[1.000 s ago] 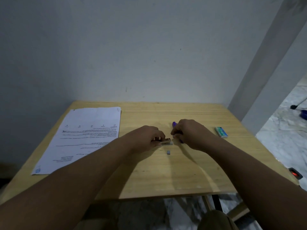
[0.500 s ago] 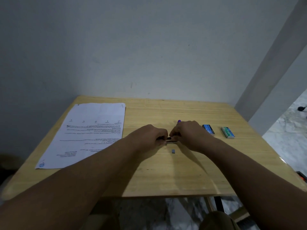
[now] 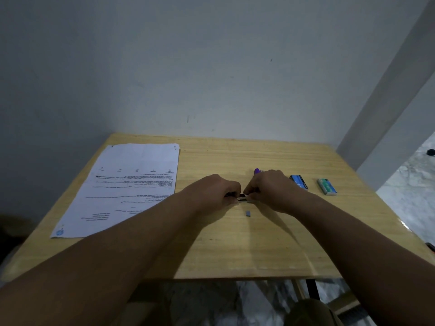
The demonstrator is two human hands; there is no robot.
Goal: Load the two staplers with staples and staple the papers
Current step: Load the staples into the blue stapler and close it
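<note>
**Loading the first stapler at mid-table**

We see both hands meeting over a small stapler (image 3: pixel 242 198) lying near the middle of the table (image 3: pixel 235 250). The left hand (image 3: pixel 216 192) curls its fingers round the stapler's left end and holds it down. The right hand (image 3: pixel 270 189) pinches at the right end, fingertips closed together on the metal; whether they hold a staple strip or the stapler's own rail we cannot tell.

A short grey staple strip (image 3: pixel 247 213) lies loose just nearer the front edge than the stapler. A purple object (image 3: pixel 257 171), perhaps the second stapler, peeks out behind the right hand. Two staple boxes, one blue (image 3: pixel 298 181) and one green (image 3: pixel 326 186), sit toward the right edge. The papers (image 3: pixel 122 189) lie along the left edge, well apart from the hands.

We judge the step in hand to be loading the first stapler. The next move calls for seating the staples squarely in the channel and closing the stapler while the left hand steadies it.

Against the frame one second earlier, the blue box is now uncovered beside the right hand; half a second earlier the hands hold much the same pose.
</note>
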